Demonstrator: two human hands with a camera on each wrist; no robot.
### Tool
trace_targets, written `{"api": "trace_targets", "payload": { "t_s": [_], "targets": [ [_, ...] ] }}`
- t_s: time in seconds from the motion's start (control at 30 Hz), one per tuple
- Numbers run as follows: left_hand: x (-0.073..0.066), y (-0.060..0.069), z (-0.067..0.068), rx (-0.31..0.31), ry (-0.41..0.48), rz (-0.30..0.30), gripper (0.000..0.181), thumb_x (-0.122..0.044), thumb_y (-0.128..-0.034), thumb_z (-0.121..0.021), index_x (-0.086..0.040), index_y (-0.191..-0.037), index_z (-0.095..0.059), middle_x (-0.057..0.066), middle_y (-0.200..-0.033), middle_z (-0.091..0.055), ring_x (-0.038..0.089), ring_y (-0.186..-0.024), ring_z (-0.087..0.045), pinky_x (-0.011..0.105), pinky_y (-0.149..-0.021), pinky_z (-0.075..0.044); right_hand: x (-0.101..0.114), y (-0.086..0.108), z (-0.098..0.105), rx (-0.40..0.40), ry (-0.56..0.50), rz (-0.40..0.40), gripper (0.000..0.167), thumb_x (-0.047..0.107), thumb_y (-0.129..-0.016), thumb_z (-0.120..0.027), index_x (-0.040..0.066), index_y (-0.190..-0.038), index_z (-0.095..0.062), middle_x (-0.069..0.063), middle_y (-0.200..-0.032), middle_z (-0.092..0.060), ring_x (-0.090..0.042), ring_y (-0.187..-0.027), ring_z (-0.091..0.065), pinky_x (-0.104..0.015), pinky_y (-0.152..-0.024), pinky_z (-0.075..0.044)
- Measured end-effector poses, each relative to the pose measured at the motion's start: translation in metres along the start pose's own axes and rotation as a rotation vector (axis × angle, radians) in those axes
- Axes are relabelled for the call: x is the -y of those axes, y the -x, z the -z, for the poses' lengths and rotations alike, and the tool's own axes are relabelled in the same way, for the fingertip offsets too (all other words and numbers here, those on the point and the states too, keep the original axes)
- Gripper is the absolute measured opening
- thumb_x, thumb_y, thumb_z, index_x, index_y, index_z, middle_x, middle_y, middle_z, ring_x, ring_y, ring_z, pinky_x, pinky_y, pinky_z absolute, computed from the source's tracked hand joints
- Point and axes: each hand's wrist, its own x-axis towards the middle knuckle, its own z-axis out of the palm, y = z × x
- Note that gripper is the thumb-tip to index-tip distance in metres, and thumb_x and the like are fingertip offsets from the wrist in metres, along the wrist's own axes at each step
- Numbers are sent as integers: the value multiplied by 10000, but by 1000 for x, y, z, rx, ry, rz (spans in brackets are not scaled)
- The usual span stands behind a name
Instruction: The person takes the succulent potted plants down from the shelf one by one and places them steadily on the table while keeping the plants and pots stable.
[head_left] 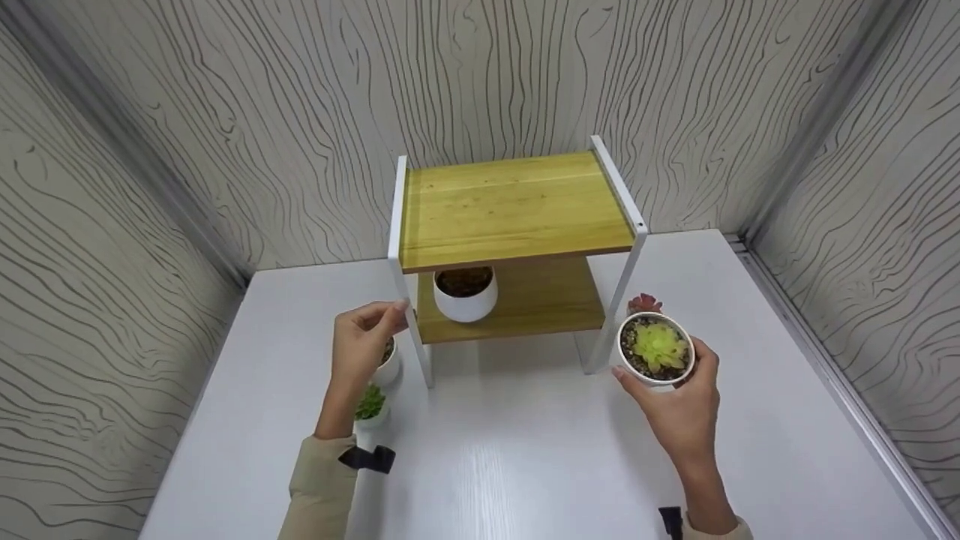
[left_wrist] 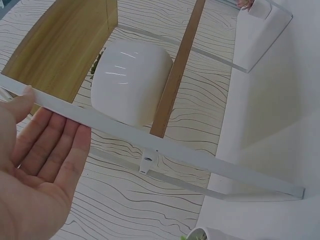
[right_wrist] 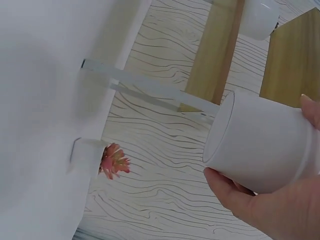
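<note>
My right hand (head_left: 682, 409) grips a white pot holding a yellow-green succulent (head_left: 658, 348), raised beside the right side of a two-tier shelf (head_left: 517, 210). From the right wrist view, the white pot (right_wrist: 265, 142) shows its side and base, with thumb and fingers about it. At the shelf's left side, my left hand (head_left: 361, 345) pinches the white front post (left_wrist: 117, 131) between thumb and fingers. A larger white pot (head_left: 466, 304) with dark filling stands on the lower wooden board (head_left: 536, 300), toward the left; the upper board hides its back.
Left of the shelf, partly behind my left arm, stand a small green potted plant (head_left: 370, 403) and another white pot (head_left: 388, 367). A red succulent (right_wrist: 114, 161) in a white pot stands on the white table (head_left: 487, 465) to the right. Wood-patterned walls (head_left: 300, 112) enclose the table.
</note>
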Motion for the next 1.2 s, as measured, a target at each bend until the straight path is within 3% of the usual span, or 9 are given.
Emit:
{"api": "trace_targets", "payload": {
  "t_s": [0.2,0.47,0.6,0.73,0.93,1.2],
  "targets": [
    [0,0,0,-2,1,2,179,-171,-1013,-716,-24,-1011,-818,125,-1042,-803,145,-894,-791,271,-870,-652,-17,-13,-5,-65,13,-25,1030,126,-762,-950,-1,-1535,-282,-226,-1546,-452,-351,-1411,-475,-659,-1152,-459],
    [0,1,0,4,-2,20,183,-198,-1010,-724,-42,-1009,-819,107,-1052,-800,245,-969,-795,267,-881,-648,-37,-31,-20,-105,-18,-100,1039,191,-787,-936,-7,-1537,-245,-258,-1562,-422,-413,-1449,-451,-660,-1178,-432],
    [0,0,-1,3,16,16,192,-189,-1001,-735,-15,-1005,-816,119,-1036,-802,277,-967,-798,267,-870,-650,-45,-40,-27,-124,-19,-97,1015,190,-785,-932,-19,-1516,-259,-274,-1547,-432,-435,-1458,-454,-649,-1190,-410],
    [0,-1,-1,1,21,14,191,-173,-996,-739,3,-998,-812,122,-1012,-803,255,-933,-801,263,-857,-652,-51,-48,-33,-105,-12,-117,1021,202,-794,-923,-33,-1514,-239,-285,-1542,-421,-447,-1460,-448,-637,-1194,-405],
    [-2,0,-1,11,12,14,173,-174,-999,-735,-23,-1015,-817,111,-1028,-805,261,-946,-797,265,-868,-650,-59,-59,-34,-59,20,-220,1068,253,-812,-907,-39,-1533,-174,-319,-1542,-384,-465,-1452,-446,-618,-1197,-425],
    [-1,1,0,7,20,12,166,-162,-1000,-732,-20,-1001,-817,123,-1027,-802,371,-989,-787,269,-862,-652,-75,-68,-37,-19,67,-300,1114,285,-820,-898,-50,-1545,-122,-352,-1547,-359,-485,-1448,-443,-608,-1218,-414]
  ]
}}
